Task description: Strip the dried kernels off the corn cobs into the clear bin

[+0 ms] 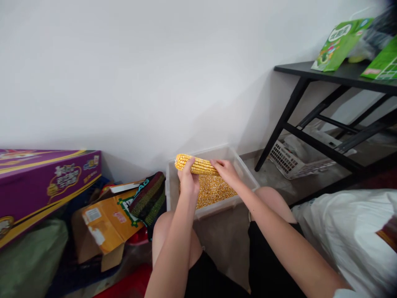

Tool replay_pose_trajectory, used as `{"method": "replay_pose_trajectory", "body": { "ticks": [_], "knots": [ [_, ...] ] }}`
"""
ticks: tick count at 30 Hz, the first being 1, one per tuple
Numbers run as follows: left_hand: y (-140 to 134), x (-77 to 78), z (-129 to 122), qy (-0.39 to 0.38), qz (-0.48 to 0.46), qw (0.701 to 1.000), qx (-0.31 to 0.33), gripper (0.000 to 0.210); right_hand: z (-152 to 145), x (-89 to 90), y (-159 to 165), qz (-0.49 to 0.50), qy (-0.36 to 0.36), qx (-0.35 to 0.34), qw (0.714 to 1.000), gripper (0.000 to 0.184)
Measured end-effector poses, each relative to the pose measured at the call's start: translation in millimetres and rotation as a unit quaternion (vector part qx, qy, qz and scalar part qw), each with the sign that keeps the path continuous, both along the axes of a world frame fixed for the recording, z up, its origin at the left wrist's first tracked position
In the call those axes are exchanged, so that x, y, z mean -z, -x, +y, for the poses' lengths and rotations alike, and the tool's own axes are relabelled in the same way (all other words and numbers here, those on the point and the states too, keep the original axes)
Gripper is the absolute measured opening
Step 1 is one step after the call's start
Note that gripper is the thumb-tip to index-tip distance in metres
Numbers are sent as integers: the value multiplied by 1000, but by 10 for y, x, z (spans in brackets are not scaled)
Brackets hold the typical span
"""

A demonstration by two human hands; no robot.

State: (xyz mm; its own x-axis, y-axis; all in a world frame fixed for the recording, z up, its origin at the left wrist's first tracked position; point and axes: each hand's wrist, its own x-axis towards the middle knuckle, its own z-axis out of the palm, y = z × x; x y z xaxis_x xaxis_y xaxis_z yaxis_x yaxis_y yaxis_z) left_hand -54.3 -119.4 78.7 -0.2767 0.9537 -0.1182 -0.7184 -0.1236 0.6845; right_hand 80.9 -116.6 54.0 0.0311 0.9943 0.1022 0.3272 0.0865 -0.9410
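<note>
A yellow ear of corn [203, 166] lies crosswise above a clear plastic bin [245, 165]. My left hand [188, 178] is wrapped round it near its left end, thumb on top. At the right end, the fingers of my right hand [226, 169] are closed on the cob, pressed against the kernels; the exact fingertip contact is partly hidden. Below, loose corn kernels [214, 191] cover the floor of the bin, which stands between my knees and the wall.
To the left are a purple carton [46, 182], an orange cardboard box [107, 221] and a mesh bag [150, 196]. A black table [297, 70] stands at the right with green boxes [339, 43] on it and a white basket [288, 159] beneath. A white sack [350, 223] sits beside my right leg.
</note>
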Motion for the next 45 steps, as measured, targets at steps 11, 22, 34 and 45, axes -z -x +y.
{"method": "replay_pose_trajectory", "body": {
  "ticks": [11, 22, 34, 45],
  "knots": [
    [93, -38, -26, -14, 11, 998, 68, 23, 185, 137, -10, 85, 47, 84, 992, 38],
    [-128, 88, 5, -11, 50, 995, 80, 28, -102, 57, 269, 186, -14, 31, 982, 36],
    [-103, 98, 88, 22, 82, 996, 37, 33, 2, -64, -16, 305, 61, 50, 949, 36],
    [-334, 114, 55, -2, 71, 988, 138, 38, 48, -65, 189, 436, 103, 121, 886, 18]
  ]
}}
